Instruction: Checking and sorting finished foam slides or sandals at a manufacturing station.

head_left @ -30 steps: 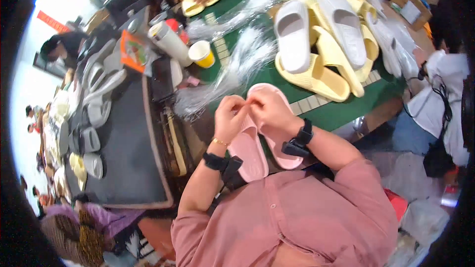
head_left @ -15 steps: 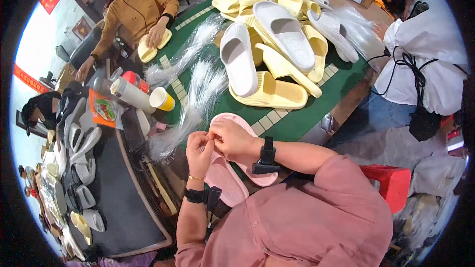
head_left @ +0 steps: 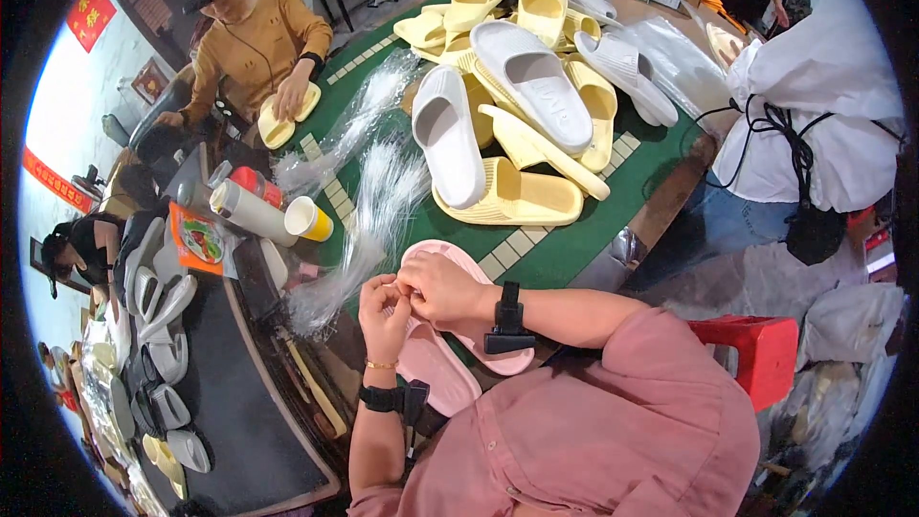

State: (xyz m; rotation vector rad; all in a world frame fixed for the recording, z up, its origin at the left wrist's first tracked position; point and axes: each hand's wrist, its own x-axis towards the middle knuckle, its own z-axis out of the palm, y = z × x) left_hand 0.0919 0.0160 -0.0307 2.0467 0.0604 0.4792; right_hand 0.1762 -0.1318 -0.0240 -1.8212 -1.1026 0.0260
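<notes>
A pair of pink slippers lies in front of me at the table's near edge, the left slipper point(head_left: 438, 371) and the right slipper point(head_left: 505, 360) side by side. Over them, my left hand point(head_left: 385, 314) and my right hand point(head_left: 442, 285) meet with fingertips pinched together. Whatever is between the fingers is too small and covered to make out. My hands hide the middle of the pair. Just beyond my left hand, a bundle of clear plastic strands point(head_left: 385, 193) spreads over the green tabletop point(head_left: 565, 254).
Yellow slippers point(head_left: 512, 196) and white slippers point(head_left: 450, 148) are heaped ahead. To the left stand a paper cup point(head_left: 308, 218) and a pale bottle point(head_left: 251, 211). A co-worker point(head_left: 254, 38) handles a yellow slipper point(head_left: 278, 129). A red stool point(head_left: 756, 354) is at right; slippers line a dark table point(head_left: 239, 402).
The whole view has shifted slightly, so my hands appear a little lower. They keep the same pinch over the pink slippers. At far left, another person's upper body shows more.
</notes>
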